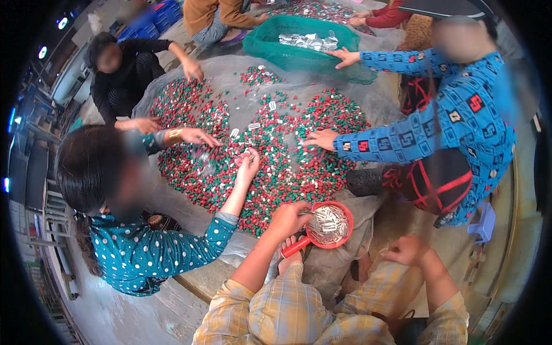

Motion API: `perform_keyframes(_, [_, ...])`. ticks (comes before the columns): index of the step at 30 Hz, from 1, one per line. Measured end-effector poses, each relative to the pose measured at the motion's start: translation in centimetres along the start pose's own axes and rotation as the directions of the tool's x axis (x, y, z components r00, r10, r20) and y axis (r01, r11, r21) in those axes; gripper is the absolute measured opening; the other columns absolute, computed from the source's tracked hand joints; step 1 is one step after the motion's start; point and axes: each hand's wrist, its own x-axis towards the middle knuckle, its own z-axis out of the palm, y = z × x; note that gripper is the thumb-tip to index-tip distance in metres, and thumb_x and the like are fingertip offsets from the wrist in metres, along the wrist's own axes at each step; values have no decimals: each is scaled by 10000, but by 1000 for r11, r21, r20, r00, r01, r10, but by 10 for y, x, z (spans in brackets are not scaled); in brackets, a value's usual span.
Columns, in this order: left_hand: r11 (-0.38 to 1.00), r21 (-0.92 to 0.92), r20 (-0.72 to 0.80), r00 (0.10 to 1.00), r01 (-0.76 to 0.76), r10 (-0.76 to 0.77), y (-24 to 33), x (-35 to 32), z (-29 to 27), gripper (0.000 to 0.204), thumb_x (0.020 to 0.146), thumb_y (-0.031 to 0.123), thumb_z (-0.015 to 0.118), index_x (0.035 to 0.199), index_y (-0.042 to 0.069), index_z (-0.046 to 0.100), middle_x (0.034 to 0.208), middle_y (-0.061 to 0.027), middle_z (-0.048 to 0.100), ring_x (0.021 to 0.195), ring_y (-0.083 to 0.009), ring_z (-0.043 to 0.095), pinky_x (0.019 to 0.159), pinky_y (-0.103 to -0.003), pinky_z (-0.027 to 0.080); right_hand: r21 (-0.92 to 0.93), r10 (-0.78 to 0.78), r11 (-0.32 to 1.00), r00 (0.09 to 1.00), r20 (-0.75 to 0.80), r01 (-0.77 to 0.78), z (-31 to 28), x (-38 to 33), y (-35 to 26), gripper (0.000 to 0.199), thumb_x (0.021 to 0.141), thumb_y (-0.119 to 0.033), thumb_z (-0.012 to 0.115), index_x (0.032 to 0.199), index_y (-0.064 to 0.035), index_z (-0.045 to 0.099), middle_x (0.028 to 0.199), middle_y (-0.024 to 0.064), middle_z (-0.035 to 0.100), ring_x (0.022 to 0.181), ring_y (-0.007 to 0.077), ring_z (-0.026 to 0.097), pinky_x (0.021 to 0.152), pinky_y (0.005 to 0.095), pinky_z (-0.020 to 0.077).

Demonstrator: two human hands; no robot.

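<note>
My left hand (287,219) is at the upper left rim of a round red plastic basket (351,221) with a straight handle. Its fingertips are pinched together over the rim; what they hold, if anything, is too small to name. Inside the basket lie many narrow silvery-white pieces (328,223). To the right, my right hand (406,250) rests over my knee in plaid cloth, its fingers curled in and their contents hidden. Beyond the basket spreads a large pile of small red, green and white pieces (270,190) on a greyish sheet (233,75).
Co-workers sit around the pile: one in dotted teal (167,253), one in patterned blue (402,132), one in black (132,63). Their hands reach into or near it. A green mesh-covered basket (264,43) with silvery pieces stands behind. A small purple stool (483,223) is at right.
</note>
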Motion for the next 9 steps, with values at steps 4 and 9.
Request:
perform_keyframes(4, [992, 115, 61, 997, -52, 45, 45, -15, -17, 512, 758, 292, 713, 1207, 113, 542, 1207, -199, 546, 1075, -321, 561, 871, -386, 467, -23, 80, 996, 995, -55, -82, 0, -15, -9, 525, 794, -567, 475, 918, -117, 716, 916, 153, 667, 981, 313, 589, 860, 406, 439])
perform_keyframes(9, [903, -415, 184, 962, -111, 203, 48, -72, -44, 460, 821, 277, 672, 1234, 115, 549, 1215, -136, 571, 1116, -300, 552, 938, -412, 436, -70, 79, 993, 974, -213, -96, 29, -46, 3, 525, 817, -563, 452, 967, -128, 707, 1004, 127, 658, 1003, 276, 589, 878, 380, 439])
